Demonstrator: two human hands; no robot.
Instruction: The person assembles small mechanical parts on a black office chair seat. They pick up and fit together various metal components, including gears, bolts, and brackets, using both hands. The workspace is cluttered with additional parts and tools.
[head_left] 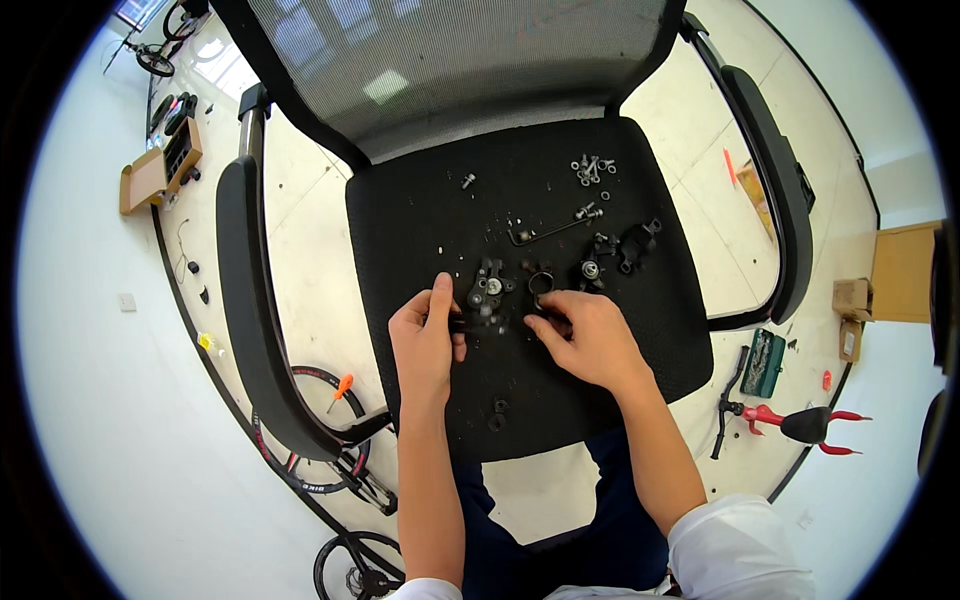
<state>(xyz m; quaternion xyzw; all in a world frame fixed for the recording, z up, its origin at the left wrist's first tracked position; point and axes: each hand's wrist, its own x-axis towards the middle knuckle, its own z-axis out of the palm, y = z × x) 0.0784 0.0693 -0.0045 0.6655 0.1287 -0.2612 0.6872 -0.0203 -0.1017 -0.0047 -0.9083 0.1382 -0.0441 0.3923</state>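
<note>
Black office chair [450,60] with mesh back and padded seat [420,210] filling the middle, arms curving down both sides. On the floor: bicycle wheels at lower left [300,410], cardboard box at upper left [160,170], red-handled pliers at right [810,425]. Both forearms reaching up from the lower edge. Left hand [425,335] pinched shut on a small black part [458,324] at the seat's centre. Right hand [590,335] with fingers curled onto a small dark piece [532,312] just beside it; grip itself hidden, cannot tell. Just above: black caliper body [490,285], ring [540,282], further black parts [625,250], bent rod [550,232], loose screws [592,168].
</note>
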